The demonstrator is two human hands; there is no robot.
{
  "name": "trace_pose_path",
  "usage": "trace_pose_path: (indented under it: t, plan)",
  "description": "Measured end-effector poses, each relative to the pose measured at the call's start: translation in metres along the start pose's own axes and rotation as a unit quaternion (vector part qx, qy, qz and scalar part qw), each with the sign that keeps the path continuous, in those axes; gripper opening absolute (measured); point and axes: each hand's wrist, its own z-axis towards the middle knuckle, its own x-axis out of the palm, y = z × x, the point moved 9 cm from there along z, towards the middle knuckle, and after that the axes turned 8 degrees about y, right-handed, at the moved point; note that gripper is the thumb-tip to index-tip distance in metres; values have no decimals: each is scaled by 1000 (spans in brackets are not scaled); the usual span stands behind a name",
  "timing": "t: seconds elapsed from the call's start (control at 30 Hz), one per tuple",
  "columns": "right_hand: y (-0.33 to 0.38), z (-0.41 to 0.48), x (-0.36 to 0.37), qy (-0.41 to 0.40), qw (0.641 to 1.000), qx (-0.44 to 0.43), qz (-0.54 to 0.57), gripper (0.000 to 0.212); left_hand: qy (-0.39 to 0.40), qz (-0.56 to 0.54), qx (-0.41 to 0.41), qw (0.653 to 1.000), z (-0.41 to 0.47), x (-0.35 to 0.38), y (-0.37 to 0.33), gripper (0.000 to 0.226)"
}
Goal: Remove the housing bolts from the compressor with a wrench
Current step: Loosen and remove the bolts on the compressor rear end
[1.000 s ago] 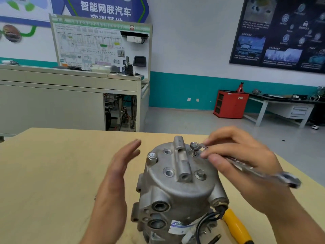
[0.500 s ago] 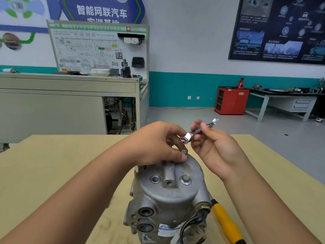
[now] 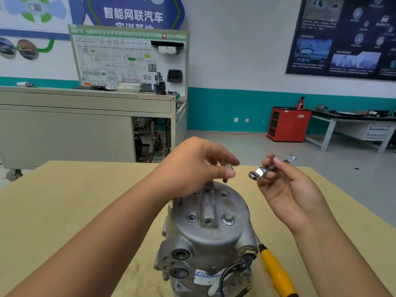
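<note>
The compressor stood on end at the near middle of the table, a dull grey cast-metal drum with a domed top cap and a raised rib running across it. One seated bolt with a washer sat in the cap to the right of the rib. Two round holes in the cap, one left of the rib and one at the far right, held no bolt. Low on the near side were two dark round ports, a white and blue label and a black cable looping from the right lug.

The left hand hovered over the far edge of the cap, thumb and fingertips pinching a small loose bolt, blurred, just above the metal. The right hand, palm up to the right of the compressor and clear of it, gripped a shiny wrench by its shank, ring end pointing toward the left hand.

A yellow-handled tool lay on the pale wooden table just beside the compressor's right foot.

Beyond the table stood a grey cabinet carrying a wiring display board. The wall was white above a teal band, with a blue sign and a dark poster. A red cabinet and a grey workbench stood on the grey floor at the right.
</note>
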Motion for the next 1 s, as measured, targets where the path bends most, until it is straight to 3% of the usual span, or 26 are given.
trace_pose_path:
  t: [0.2,0.33,0.53,0.67,0.83,1.0]
  plan:
    - [-14,-10,-3,6,1000,10,16,18,-112,-84,-14,990,-35,-40,22,9]
    - [-27,-19,-7,2,1000,23,15,20,-232,-95,-122,960,-97,-63,90,9]
    - [-40,-27,-7,3,999,30,12,22,-164,-15,-304,938,-161,-25,188,14]
    - [-42,-33,-6,5,999,28,18,23,-176,56,-376,908,-183,-13,230,12]
    - [-41,-42,-10,-3,999,29,29,22,-233,105,-400,880,-199,-12,252,15]
    - [-27,-50,-8,-24,999,-21,36,24,-239,127,-364,891,-188,-7,251,19]
